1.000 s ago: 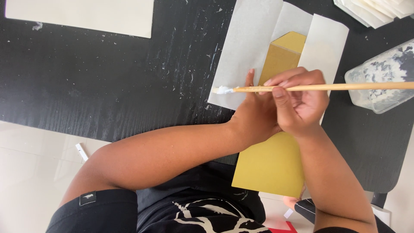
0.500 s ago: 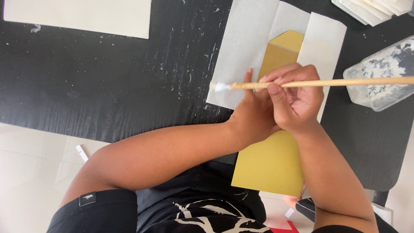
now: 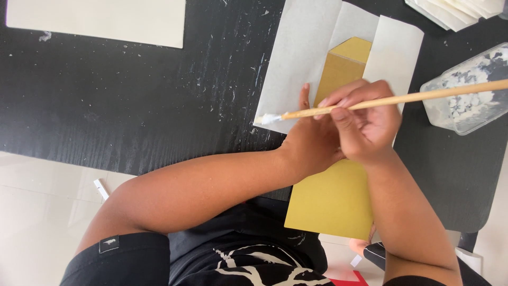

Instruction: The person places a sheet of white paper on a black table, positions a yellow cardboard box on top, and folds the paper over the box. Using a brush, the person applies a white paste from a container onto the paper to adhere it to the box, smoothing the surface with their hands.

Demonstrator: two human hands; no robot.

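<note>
We look down at a black table [image 3: 132, 106] from above. Our right hand [image 3: 365, 127] has its grip pinched around a long wooden brush [image 3: 402, 98], thumb and fingers closed on the handle near its bristle end. The handle runs out to the right of the grip, passing over a clear plastic tub [image 3: 465, 90] smeared with white paste. To the left of the grip the white, paste-loaded bristle tip [image 3: 269, 118] sits at the lower left edge of a pale paper sheet [image 3: 301, 58], right where paper meets bare table.

Our left hand [image 3: 312, 143] lies just under and left of the right hand's grip, its arm crossing in from the left. It presses flat on a yellow envelope [image 3: 333, 201], one finger stretched up along the envelope's left edge; we cannot tell how the other fingers are set, as the right hand covers them. The envelope runs from above the grip, where its pointed flap rests on the pale sheet, to below it, where its bottom end hangs past the table's near edge.

Left of the grip lies a wide stretch of black table, flecked with white specks. Far to the upper left rests a cream sheet [image 3: 100, 21]; to the upper right, a stack of white papers [image 3: 455, 10].
</note>
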